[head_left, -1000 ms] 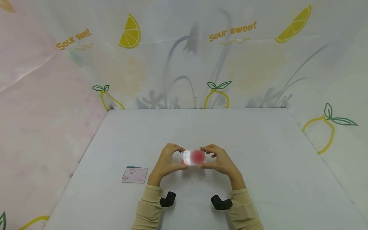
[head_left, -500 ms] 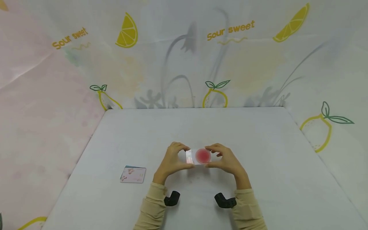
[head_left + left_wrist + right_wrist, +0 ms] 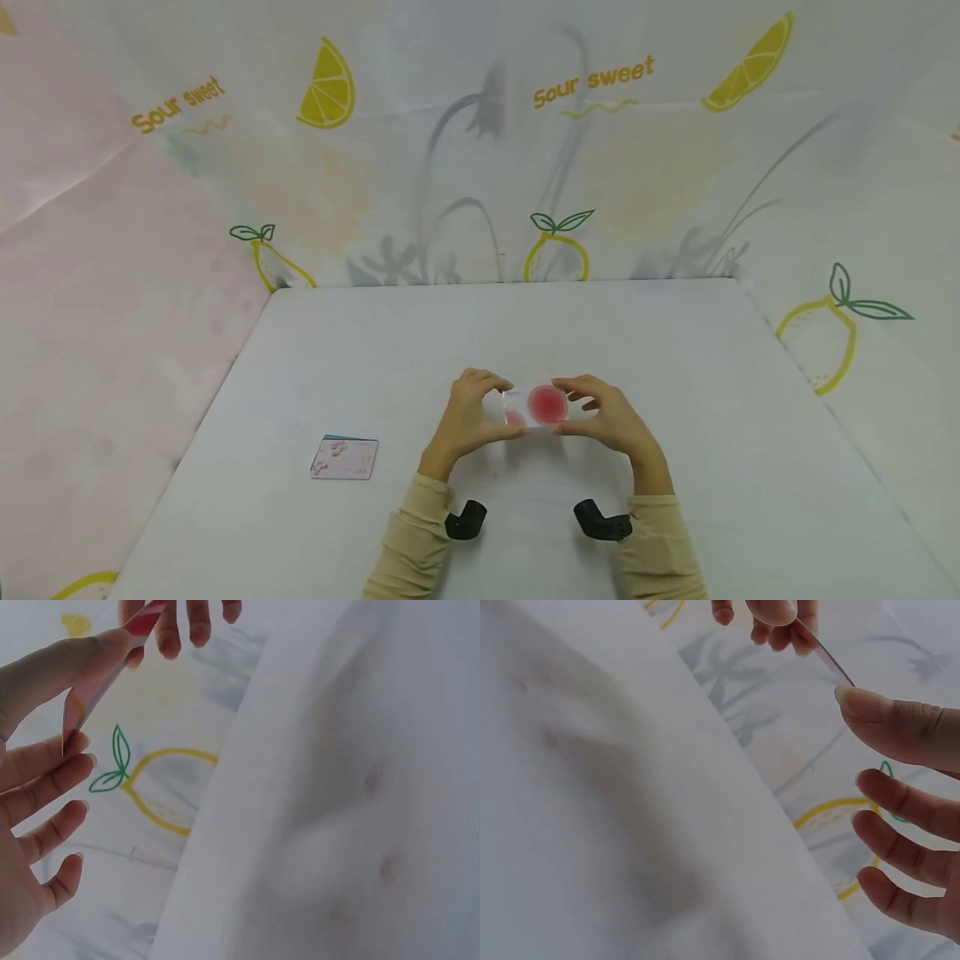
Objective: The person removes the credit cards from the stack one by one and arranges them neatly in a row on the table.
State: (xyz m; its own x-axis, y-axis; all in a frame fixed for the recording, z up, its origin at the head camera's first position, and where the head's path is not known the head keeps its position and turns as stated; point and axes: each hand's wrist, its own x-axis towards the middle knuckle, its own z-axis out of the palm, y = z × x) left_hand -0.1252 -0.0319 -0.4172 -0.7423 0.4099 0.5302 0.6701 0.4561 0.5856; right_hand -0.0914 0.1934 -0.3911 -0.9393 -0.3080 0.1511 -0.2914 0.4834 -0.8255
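Observation:
A thin white card with a large red disc is held up above the white table between my two hands. My left hand pinches its left end, thumb at the lower edge and a fingertip at the upper. At the other end, my right hand pinches the card in the same way. In the left wrist view the card is seen nearly edge-on, with the thumb on its near side. The right wrist view shows only a narrow strip of the card between the two thumbs.
A pale pink card with flower print lies on the white table to the left, overlapping a blue one. Black angled mounts stick out from both sleeves. A lemon-printed cloth backdrop stands behind the table.
Both hands have moved right with the card between them. The bright glare on its left part has faded, so pink print now shows there. The camera view has shifted slightly.

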